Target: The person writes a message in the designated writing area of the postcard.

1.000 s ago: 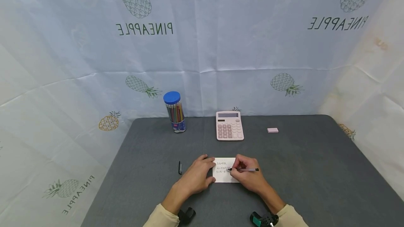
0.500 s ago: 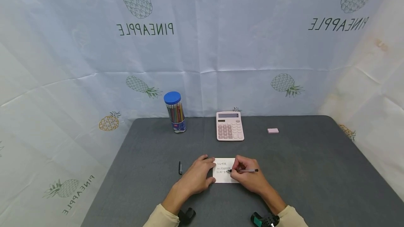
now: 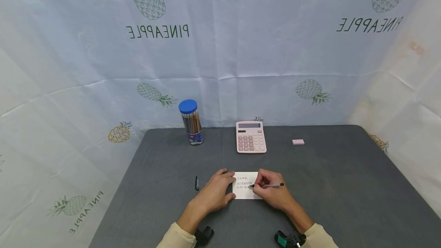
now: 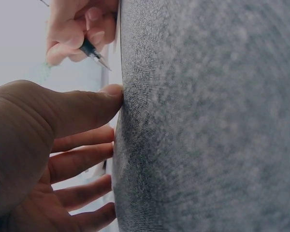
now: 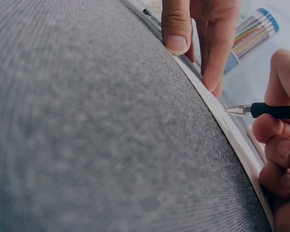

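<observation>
A small white card point(image 3: 244, 193) with lines of handwriting lies on the dark grey table. My right hand point(image 3: 274, 191) pinches a pen point(image 3: 274, 185) with a dark grip, its tip at the end of the lowest line of writing. In the right wrist view the metal point of that pen point(image 5: 239, 110) stands right at the card's surface. My left hand point(image 3: 214, 191) rests at the card's left edge, thumb and fingertips touching it. The left wrist view shows the thumb point(image 4: 94, 106) and spread, nearly straight fingers of that hand.
A black pen cap point(image 3: 196, 183) lies left of my left hand. Farther back stand a blue-lidded tub of pencils point(image 3: 191, 122), a pink calculator point(image 3: 250, 137) and a pink eraser point(image 3: 298, 142). A pineapple-print cloth point(image 3: 220, 49) hangs behind the table point(image 3: 330, 186).
My right hand and the pen have shifted very slightly right along the lowest line of writing. The left hand stays at the card's edge.
</observation>
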Demonstrator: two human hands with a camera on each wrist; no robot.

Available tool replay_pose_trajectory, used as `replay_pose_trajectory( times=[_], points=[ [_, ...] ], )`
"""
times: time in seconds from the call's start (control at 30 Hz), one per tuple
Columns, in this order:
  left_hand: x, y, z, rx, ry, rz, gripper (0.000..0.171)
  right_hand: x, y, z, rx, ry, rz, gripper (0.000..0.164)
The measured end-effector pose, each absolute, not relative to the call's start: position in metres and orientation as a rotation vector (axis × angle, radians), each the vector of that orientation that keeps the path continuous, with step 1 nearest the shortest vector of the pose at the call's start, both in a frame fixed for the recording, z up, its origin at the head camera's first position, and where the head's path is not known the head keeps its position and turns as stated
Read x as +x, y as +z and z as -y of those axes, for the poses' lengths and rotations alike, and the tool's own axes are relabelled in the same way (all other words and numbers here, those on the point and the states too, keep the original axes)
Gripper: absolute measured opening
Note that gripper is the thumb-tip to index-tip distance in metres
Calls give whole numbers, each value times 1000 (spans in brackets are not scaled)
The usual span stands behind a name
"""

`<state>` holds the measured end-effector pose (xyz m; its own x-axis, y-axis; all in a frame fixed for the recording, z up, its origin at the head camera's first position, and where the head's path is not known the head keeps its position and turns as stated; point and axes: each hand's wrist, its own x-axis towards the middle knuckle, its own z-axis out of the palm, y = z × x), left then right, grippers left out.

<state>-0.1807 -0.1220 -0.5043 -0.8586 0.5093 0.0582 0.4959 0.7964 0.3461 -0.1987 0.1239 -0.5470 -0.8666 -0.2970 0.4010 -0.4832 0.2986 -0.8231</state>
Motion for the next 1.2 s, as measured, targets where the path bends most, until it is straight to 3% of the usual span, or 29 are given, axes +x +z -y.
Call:
replay_pose_trajectory(
  times=[1.2],
  points=[
    [-179,-503,121,807,528,-2945,48,-200,-549,-124,732,1575,2401,34]
  ],
)
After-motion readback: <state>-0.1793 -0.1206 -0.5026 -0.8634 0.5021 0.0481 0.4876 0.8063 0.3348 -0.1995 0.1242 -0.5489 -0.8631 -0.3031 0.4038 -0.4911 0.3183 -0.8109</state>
